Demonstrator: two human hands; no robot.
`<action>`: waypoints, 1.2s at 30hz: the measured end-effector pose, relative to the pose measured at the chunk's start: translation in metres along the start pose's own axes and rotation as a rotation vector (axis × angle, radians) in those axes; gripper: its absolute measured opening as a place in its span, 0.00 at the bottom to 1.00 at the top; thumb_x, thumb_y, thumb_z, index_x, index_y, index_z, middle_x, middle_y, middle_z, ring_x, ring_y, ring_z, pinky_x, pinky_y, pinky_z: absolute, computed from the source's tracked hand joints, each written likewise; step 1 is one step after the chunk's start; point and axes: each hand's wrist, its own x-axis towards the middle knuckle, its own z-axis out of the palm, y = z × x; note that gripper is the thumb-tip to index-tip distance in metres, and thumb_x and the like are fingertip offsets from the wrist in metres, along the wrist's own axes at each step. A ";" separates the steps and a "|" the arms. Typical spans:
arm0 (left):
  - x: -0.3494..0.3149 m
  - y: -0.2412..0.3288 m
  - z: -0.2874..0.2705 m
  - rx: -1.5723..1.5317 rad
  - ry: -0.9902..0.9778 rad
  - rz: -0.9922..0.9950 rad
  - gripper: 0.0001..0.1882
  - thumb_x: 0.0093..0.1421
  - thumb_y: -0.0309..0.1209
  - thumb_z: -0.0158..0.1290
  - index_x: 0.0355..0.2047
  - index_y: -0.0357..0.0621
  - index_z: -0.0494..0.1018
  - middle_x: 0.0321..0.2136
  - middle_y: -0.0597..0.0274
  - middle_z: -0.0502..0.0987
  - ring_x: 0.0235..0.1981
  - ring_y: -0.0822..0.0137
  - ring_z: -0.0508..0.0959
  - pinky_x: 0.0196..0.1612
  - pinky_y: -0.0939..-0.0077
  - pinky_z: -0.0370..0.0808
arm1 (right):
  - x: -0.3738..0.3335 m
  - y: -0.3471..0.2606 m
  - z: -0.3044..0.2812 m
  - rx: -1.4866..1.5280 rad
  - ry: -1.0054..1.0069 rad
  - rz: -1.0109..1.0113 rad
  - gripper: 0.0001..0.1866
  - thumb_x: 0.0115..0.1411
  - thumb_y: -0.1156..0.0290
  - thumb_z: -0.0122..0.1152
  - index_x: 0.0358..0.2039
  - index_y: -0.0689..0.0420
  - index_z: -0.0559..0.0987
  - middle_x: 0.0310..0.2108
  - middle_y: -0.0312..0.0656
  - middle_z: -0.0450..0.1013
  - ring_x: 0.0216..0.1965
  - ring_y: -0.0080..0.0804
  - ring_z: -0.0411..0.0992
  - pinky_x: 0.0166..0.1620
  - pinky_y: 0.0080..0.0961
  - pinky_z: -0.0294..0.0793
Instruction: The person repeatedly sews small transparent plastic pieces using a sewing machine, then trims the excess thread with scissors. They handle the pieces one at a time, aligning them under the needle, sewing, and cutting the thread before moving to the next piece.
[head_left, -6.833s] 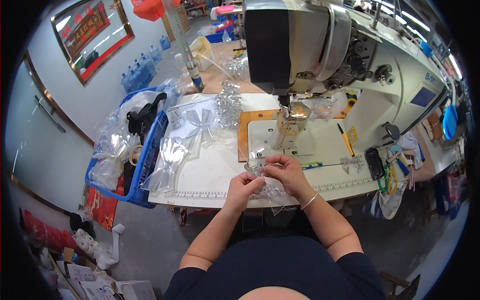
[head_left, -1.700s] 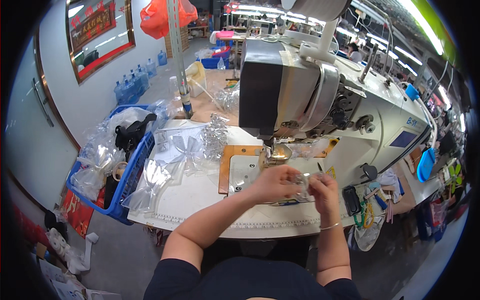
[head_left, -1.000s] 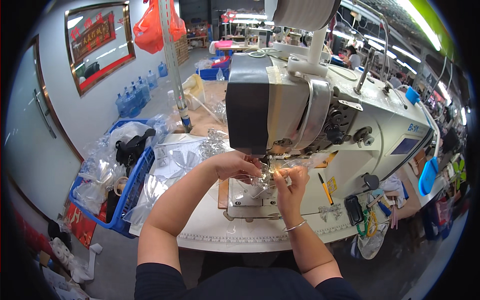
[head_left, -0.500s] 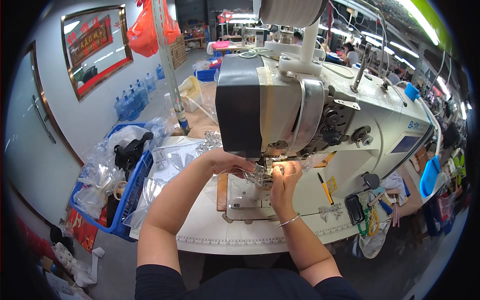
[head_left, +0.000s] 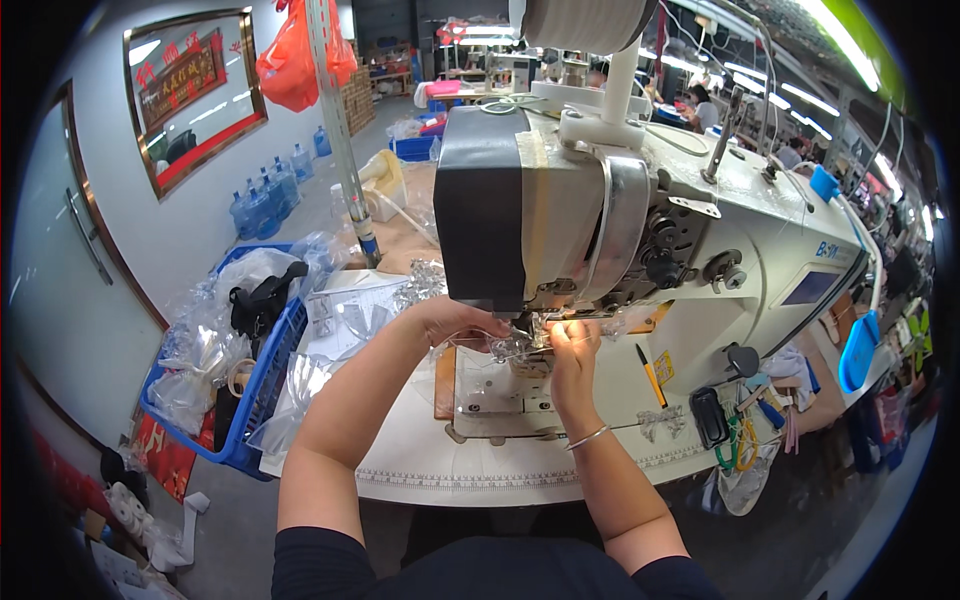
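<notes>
Both our hands, left hand [head_left: 452,322] and right hand [head_left: 575,352], pinch the clear piece [head_left: 508,347] under the needle of the sewing machine [head_left: 620,230]. Next we think it needs steady, straight feeding.

An industrial sewing machine [head_left: 640,220] fills the upper centre, its dark-fronted head hanging over the white desk [head_left: 470,470]. Both hands meet beneath the head: the left hand [head_left: 455,322] and the right hand [head_left: 572,345] each pinch a small piece of clear plastic [head_left: 515,345] at the lit needle area, fingers closed on it. The right wrist wears a thin bangle [head_left: 587,437]. At nine o'clock from the hands, a blue crate [head_left: 262,375] stands against the desk's edge, stuffed with clear plastic bags [head_left: 195,350]. More clear plastic pieces [head_left: 350,315] lie on the desk just beside the left forearm. At four o'clock, scissors [head_left: 735,445] hang off the desk's edge.
</notes>
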 end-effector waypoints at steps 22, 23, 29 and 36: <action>-0.013 0.007 0.015 0.027 0.023 0.031 0.09 0.50 0.25 0.60 0.33 0.41 0.76 0.30 0.63 0.78 0.33 0.72 0.78 0.37 0.77 0.76 | 0.013 0.025 0.004 0.152 -0.021 0.225 0.16 0.58 0.66 0.46 0.39 0.63 0.76 0.43 0.54 0.67 0.48 0.47 0.60 0.54 0.39 0.57; -0.011 0.004 0.012 0.006 0.010 0.040 0.09 0.50 0.25 0.60 0.34 0.41 0.76 0.30 0.63 0.78 0.33 0.72 0.78 0.37 0.76 0.76 | 0.012 0.024 0.004 0.164 -0.025 0.234 0.16 0.58 0.66 0.46 0.39 0.63 0.76 0.43 0.53 0.67 0.48 0.47 0.60 0.54 0.39 0.58; -0.004 -0.003 0.006 -0.039 -0.029 0.041 0.11 0.51 0.25 0.59 0.36 0.40 0.74 0.32 0.63 0.77 0.33 0.72 0.78 0.37 0.77 0.75 | 0.016 0.026 0.003 0.285 -0.054 0.279 0.15 0.58 0.66 0.48 0.35 0.65 0.76 0.41 0.53 0.68 0.46 0.46 0.62 0.51 0.37 0.59; -0.027 -0.047 -0.035 -0.067 -0.185 0.181 0.26 0.52 0.25 0.58 0.52 0.41 0.65 0.34 0.66 0.73 0.33 0.76 0.75 0.35 0.80 0.74 | -0.008 0.026 -0.020 0.462 -0.067 0.202 0.19 0.60 0.65 0.49 0.47 0.64 0.69 0.49 0.47 0.64 0.52 0.35 0.61 0.55 0.29 0.58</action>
